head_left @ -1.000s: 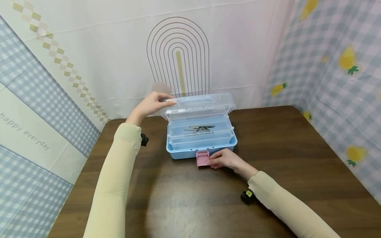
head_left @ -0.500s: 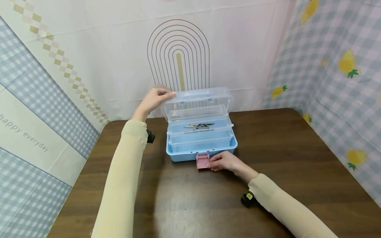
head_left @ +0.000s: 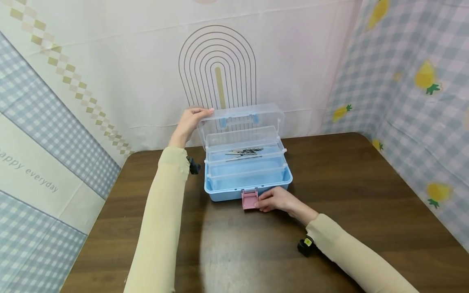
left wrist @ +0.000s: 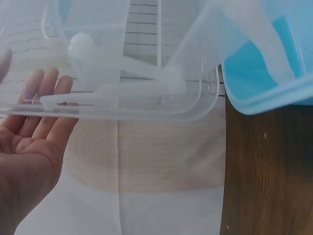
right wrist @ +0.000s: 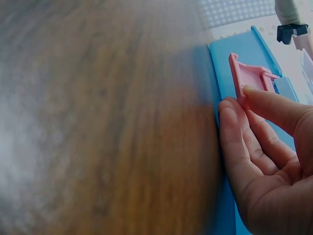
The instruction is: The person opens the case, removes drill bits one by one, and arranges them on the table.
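Note:
A blue toolbox (head_left: 227, 196) stands on the table with its clear lid (head_left: 264, 112) raised and leaning back. My left hand (head_left: 188, 122) grips the lid's upper left corner; in the left wrist view the fingers (left wrist: 56, 122) lie behind the clear plastic and the thumb is at the picture's edge. At the front, my right hand (head_left: 276, 199) pinches the lowered pink latch (head_left: 250, 200) between thumb and fingertips, as the right wrist view shows on the latch's corner (right wrist: 239, 83). Several drill bits (head_left: 243, 152) lie in the clear tray (head_left: 245, 165) inside the box.
The brown wooden table (head_left: 340, 175) extends on both sides of the box and toward me. Right behind it hangs a white cloth (head_left: 146, 81) with an arch print. A checked cloth (head_left: 399, 101) borders the table on the right.
The left hand has swung the clear lid up and back, and the tray has come up and opened with it. The right hand has stayed on the pink latch.

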The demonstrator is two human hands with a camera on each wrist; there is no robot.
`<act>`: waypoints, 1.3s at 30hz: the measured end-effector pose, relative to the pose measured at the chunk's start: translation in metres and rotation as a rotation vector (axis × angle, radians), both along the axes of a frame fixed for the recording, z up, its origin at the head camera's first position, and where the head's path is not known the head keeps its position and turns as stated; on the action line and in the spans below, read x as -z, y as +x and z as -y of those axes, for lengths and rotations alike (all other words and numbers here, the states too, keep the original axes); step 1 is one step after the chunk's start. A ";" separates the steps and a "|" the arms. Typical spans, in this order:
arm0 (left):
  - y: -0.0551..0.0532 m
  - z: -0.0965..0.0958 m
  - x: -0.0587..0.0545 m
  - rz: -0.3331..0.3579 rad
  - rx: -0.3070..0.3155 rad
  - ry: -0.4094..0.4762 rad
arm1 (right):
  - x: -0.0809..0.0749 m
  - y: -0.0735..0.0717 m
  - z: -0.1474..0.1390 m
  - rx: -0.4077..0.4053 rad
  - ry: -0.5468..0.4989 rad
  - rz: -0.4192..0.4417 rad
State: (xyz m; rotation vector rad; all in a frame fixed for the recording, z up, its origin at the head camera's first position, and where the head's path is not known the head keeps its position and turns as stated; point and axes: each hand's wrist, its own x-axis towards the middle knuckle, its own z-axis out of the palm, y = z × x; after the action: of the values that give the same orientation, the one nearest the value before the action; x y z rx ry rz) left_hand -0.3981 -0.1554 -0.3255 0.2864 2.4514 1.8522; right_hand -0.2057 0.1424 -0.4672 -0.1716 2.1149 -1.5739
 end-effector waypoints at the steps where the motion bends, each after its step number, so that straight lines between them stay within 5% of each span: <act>1: -0.001 -0.001 0.000 0.009 -0.017 0.001 | 0.000 0.000 0.000 0.000 -0.003 0.002; 10: -0.010 -0.014 0.006 -0.056 -0.223 0.087 | 0.001 0.002 -0.001 -0.005 -0.021 -0.004; 16: -0.012 -0.015 0.013 -0.077 -0.405 0.025 | 0.004 0.001 0.001 -0.009 -0.025 0.005; 21: -0.012 -0.011 0.013 -0.047 -0.444 0.025 | 0.003 0.000 0.002 -0.016 -0.021 -0.002; 31: -0.013 -0.004 0.022 0.059 -0.170 0.005 | 0.001 -0.002 0.002 -0.030 -0.020 -0.010; 39: -0.010 -0.005 0.033 0.114 0.013 0.168 | 0.001 -0.001 0.001 -0.032 -0.012 -0.005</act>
State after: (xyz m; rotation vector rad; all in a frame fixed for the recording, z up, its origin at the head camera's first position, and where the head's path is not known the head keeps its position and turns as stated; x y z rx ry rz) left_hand -0.4080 -0.1509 -0.3587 0.1973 2.2207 2.0127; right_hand -0.2072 0.1415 -0.4679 -0.2126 2.0963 -1.5700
